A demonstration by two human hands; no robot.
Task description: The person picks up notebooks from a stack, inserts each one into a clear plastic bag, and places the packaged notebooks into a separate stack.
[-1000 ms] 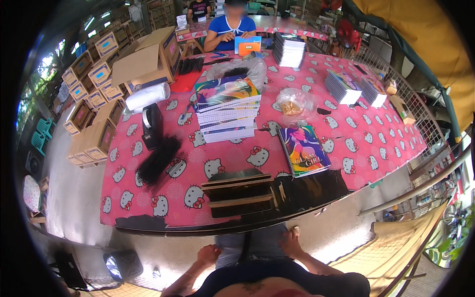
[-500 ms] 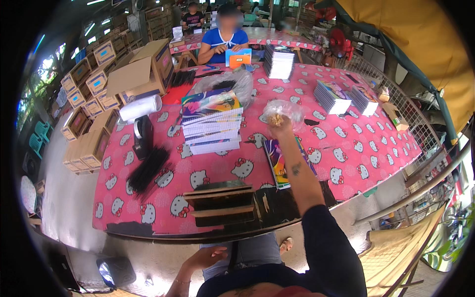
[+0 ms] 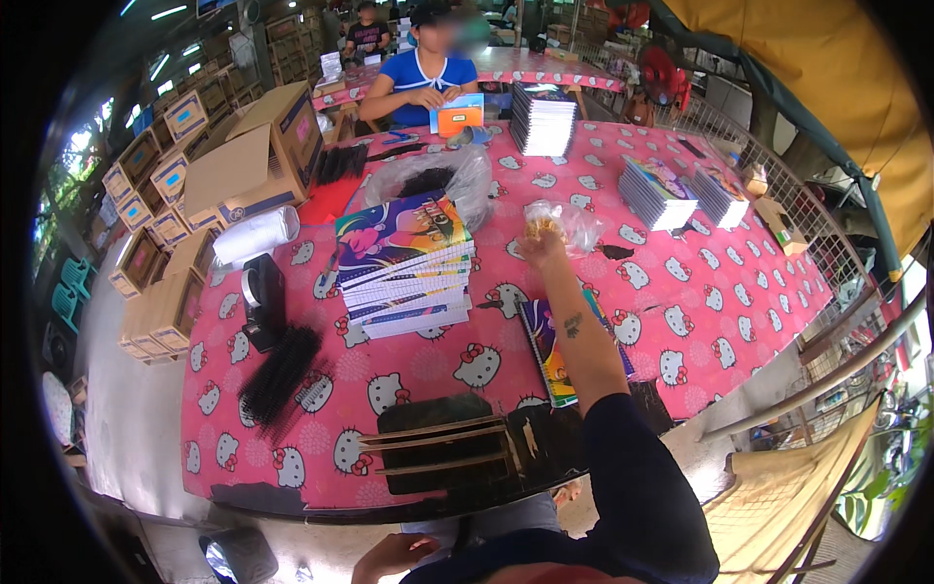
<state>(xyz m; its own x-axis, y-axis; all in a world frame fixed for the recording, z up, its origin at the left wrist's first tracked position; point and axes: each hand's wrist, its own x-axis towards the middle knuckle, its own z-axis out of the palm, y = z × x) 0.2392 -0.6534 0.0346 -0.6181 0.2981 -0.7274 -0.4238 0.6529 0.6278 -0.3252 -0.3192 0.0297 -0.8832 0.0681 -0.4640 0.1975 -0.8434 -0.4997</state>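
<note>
The clear plastic bag (image 3: 564, 222) of small yellowish bits lies mid-table on the pink cloth (image 3: 681, 292), beyond the notebook (image 3: 547, 350) in front of me, and my right hand (image 3: 538, 243) is at its near edge, fingers curled so I cannot tell how firmly they hold. I'd pinch the film lightly and lift straight, clear of the tall notebook stack (image 3: 404, 268). My left hand (image 3: 389, 557) rests low by my lap, loosely open, holding nothing.

Soft, even daylight under the canopy, brighter at left; heavy fisheye bending, black corners, far faces blurred.
</note>
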